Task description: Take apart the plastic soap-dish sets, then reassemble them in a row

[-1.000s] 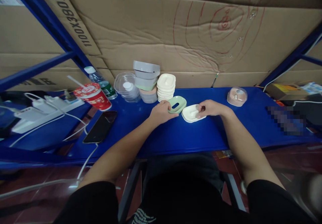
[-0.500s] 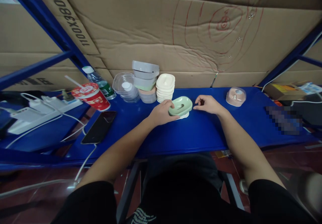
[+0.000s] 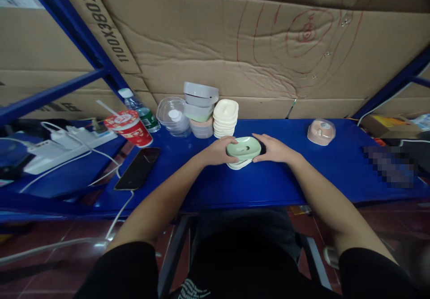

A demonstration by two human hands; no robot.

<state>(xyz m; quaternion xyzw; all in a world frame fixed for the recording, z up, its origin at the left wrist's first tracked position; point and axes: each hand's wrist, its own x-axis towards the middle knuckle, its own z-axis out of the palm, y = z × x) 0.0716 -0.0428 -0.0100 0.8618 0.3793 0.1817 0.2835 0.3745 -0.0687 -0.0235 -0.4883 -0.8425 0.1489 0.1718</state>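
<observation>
A pale green, rounded soap dish (image 3: 244,146) with a dark slot in its bottom is between my two hands. Beneath it, a cream-white tray (image 3: 239,164) shows at the front edge. My left hand (image 3: 220,151) grips the dish's left end, thumb at the front and fingers behind. At the right end, my right hand (image 3: 273,148) holds the dish between thumb and fingers. Just behind my left hand stands a stack of cream trays (image 3: 225,115). Whether the dish is pressed into the tray I cannot tell.
Grey, green and pink dishes (image 3: 200,102) are stacked beside clear plastic lids (image 3: 174,115). A pink lidded box (image 3: 321,132) sits at right. On the left are a red cup (image 3: 131,129), water bottle (image 3: 144,113), phone (image 3: 138,169) and power strip (image 3: 67,149) with cables.
My right hand has moved left onto the green dish's right end and taken hold. The dish and my left hand sit slightly lower in view, and the whole view has shifted a little.
</observation>
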